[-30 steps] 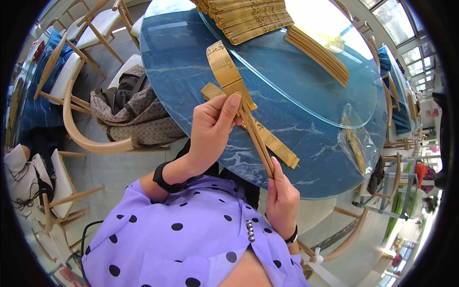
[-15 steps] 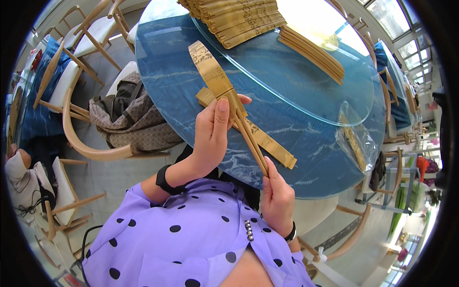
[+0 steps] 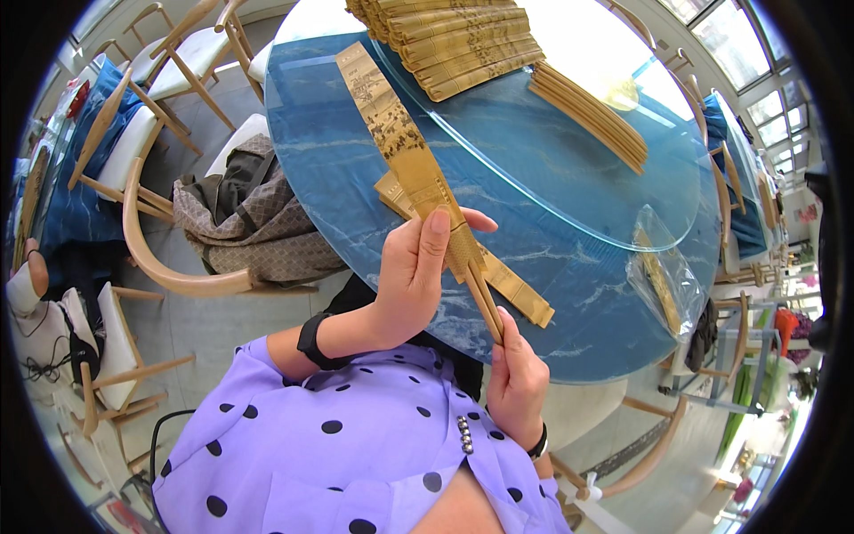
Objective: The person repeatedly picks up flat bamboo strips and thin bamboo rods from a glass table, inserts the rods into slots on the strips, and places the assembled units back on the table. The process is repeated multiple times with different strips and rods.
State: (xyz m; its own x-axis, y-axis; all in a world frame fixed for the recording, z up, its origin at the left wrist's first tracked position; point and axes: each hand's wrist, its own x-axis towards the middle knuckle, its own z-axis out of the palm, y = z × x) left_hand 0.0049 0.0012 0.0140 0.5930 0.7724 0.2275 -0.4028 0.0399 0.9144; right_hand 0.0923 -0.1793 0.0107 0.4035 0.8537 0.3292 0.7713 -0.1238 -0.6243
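A long gold printed paper sleeve [image 3: 400, 142] slants up and away over the table, its lower part pinched between the thumb and fingers of my left hand [image 3: 416, 267]. Out of its near end come slim wooden chopsticks [image 3: 481, 298]. My right hand [image 3: 518, 374] grips their near ends by the table edge. How far they reach inside the paper is hidden. Beneath my left hand another gold sleeve [image 3: 520, 296] lies across the blue tabletop, partly covered.
Toward the back of the round blue table [image 3: 320, 160] sit a pile of gold sleeves [image 3: 454, 44] and a row of chopsticks [image 3: 592, 116] on a glass turntable [image 3: 534, 169]. A clear plastic bag [image 3: 663, 276] lies right. A patterned bag [image 3: 258, 222] rests on a chair.
The chopsticks show a shorter length between my hands, with more of them inside the sleeve. The sleeve's far part now looks longer and flatter.
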